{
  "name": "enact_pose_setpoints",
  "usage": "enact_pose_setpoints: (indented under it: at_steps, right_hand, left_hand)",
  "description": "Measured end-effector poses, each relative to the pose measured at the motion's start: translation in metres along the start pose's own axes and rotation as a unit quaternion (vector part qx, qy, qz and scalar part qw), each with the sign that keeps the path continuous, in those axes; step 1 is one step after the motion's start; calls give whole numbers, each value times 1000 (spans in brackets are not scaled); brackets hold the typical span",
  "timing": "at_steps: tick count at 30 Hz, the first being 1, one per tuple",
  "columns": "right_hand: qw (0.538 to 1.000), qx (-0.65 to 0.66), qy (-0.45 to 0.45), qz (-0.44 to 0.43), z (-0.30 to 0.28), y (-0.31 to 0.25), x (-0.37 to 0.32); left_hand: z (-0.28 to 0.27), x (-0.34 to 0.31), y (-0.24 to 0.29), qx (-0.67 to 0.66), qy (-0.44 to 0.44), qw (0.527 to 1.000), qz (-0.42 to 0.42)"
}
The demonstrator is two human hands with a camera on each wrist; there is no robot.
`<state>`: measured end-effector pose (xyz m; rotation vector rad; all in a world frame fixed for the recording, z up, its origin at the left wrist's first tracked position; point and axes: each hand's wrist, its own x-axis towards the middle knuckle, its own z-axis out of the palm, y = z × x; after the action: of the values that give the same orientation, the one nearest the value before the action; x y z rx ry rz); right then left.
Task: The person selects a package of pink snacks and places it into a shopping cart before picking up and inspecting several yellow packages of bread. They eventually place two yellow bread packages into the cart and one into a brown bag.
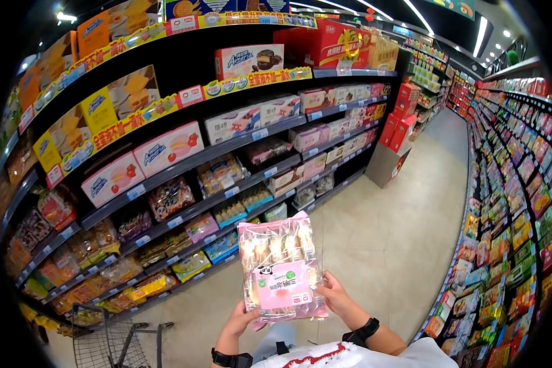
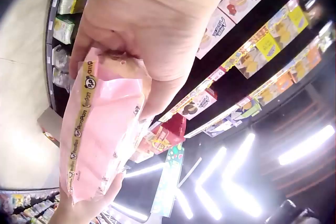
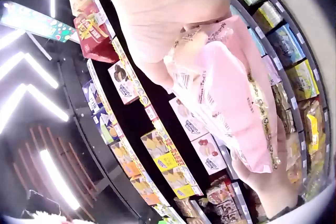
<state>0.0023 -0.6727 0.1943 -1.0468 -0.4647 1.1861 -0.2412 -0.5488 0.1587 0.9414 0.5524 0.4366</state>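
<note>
Both hands hold a pink-and-clear plastic pack of sandwich cakes (image 1: pixel 282 285) in front of the body. In the head view its pale pieces show through the wrap above a pink label with a panda-like face. My left hand (image 1: pixel 242 319) grips the lower left corner, and my right hand (image 1: pixel 337 299) holds the right edge. In the left wrist view the left hand (image 2: pixel 142 35) curls around one end of the pack (image 2: pixel 102 129), whose printed side seam shows. From the right wrist view, the right hand (image 3: pixel 168 19) pinches the opposite end of the pack (image 3: pixel 226 92).
Shelves of boxed and bagged snacks (image 1: pixel 168 147) run along the left, with a metal shopping cart (image 1: pixel 113 337) below them. Red boxes (image 1: pixel 398 126) stand on a display at the shelf's end. Another stocked shelf (image 1: pixel 509 233) lines the right side of the tiled aisle (image 1: pixel 405 227).
</note>
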Motion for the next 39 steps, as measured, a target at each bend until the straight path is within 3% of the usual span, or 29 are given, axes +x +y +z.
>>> enact_pose_setpoints:
  at_steps: [5, 13, 16, 18, 21, 22, 25, 30, 33, 36, 39]
  right_hand:
    - [998, 32, 12, 55, -41, -28, 57]
    - [983, 133, 129, -10, -109, -45, 112]
    - [972, 170, 164, 4, -151, -59, 138]
    - [971, 193, 139, 25, -176, -67, 160]
    - [959, 260, 95, 60, -217, -76, 203]
    - [952, 287, 80, 71, -226, -87, 219]
    - [935, 341, 81, 59, -254, -107, 251]
    - [922, 373, 103, 8, -282, -141, 277]
    - [921, 369, 121, 19, -305, -133, 284]
    - [930, 339, 133, 47, -309, -129, 294]
    - [936, 314, 157, 40, -306, -119, 307]
  left_hand:
    - [4, 67, 19, 2, -19, 999, 29]
    - [40, 153, 44, 115, -103, 986, -61]
    - [61, 190, 51, 164, -118, 974, -98]
    - [74, 216, 59, 220, -106, 961, -133]
    - [102, 260, 70, 185, -105, 976, -44]
    - [108, 277, 73, 163, -115, 979, -53]
    - [130, 322, 79, -12, -89, 996, -6]
    - [144, 397, 45, -79, -56, 995, 38]
    - [156, 425, 29, -75, 93, 993, -17]
    - [120, 449, -3, -88, 117, 984, -100]
    - [112, 457, -17, -115, 164, 972, -121]
